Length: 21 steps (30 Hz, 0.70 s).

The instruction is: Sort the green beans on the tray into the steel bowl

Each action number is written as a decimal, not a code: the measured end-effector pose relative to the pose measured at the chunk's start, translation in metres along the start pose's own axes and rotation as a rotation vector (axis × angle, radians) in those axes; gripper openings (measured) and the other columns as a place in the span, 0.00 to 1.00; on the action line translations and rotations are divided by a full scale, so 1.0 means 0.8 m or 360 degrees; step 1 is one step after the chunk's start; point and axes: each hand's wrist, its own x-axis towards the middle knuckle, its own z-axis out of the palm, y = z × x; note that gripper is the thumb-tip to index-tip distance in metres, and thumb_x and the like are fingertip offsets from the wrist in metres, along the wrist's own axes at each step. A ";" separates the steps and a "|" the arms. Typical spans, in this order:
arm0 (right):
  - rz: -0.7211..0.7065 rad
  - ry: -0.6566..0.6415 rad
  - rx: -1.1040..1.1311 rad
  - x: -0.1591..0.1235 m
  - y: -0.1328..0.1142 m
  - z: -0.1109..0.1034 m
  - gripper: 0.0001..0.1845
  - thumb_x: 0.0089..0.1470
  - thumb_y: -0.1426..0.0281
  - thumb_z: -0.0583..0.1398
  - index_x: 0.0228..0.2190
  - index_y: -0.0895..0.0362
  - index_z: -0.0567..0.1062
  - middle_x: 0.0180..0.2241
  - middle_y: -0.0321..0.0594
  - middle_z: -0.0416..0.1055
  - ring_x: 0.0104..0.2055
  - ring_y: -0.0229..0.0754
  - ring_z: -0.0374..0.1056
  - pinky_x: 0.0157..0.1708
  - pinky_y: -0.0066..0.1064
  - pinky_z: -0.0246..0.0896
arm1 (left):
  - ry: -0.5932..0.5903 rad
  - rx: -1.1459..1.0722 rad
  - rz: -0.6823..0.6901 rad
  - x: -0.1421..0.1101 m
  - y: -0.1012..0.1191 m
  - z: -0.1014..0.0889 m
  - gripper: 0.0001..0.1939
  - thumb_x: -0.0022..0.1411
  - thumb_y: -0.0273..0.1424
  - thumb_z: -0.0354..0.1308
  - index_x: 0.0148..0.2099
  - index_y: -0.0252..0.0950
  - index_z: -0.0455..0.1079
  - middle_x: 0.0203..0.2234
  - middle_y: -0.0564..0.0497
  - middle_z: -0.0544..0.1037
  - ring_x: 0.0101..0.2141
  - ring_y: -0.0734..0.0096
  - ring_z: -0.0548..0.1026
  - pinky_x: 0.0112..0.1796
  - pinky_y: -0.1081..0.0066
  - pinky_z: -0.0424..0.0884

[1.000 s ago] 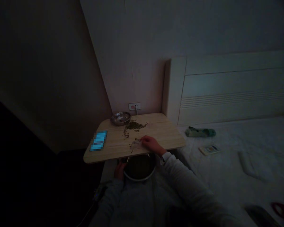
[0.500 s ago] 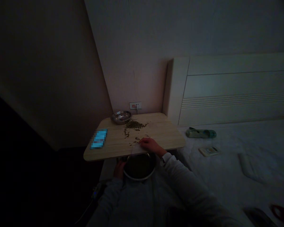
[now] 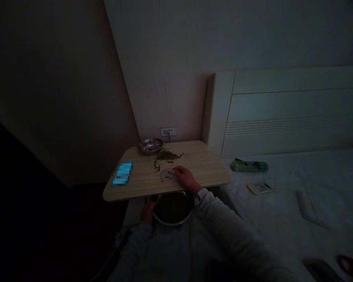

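Note:
My right hand (image 3: 186, 178) is closed on the edge of a clear, round plastic piece (image 3: 166, 173), perhaps a lid, low over the table near its front edge. Small dark green grains (image 3: 167, 156) lie spread across the tabletop beyond it, a few of them at the clear piece. Below the front edge, a round bowl (image 3: 172, 224) with a pale rim sits at my lap, its inside dark green. My left hand (image 3: 148, 211) grips that bowl's left side, fingers partly lost in the dark.
On the wooden table (image 3: 206, 168) stand a shiny metal bowl (image 3: 151, 146) at the back left and a lit phone (image 3: 122, 173) at the left. A green pouch-like item (image 3: 249, 165) and a pale phone-like object (image 3: 259, 188) lie on the bed (image 3: 285, 203). A wall socket (image 3: 167, 131) is behind.
My right hand has moved slightly forward from above the bowl's far rim, bringing the clear plastic piece down over the grains near the table's front. My left hand stays at the bowl.

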 end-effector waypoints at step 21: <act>-0.0053 -0.0025 -0.0118 -0.004 0.005 0.000 0.15 0.47 0.74 0.56 0.37 0.57 0.76 0.30 0.38 0.73 0.34 0.39 0.66 0.38 0.30 0.60 | 0.0062 -0.0063 -0.0092 -0.003 0.009 0.004 0.05 0.39 0.30 0.55 0.17 0.42 0.70 0.29 0.46 0.80 0.45 0.53 0.73 0.50 0.58 0.64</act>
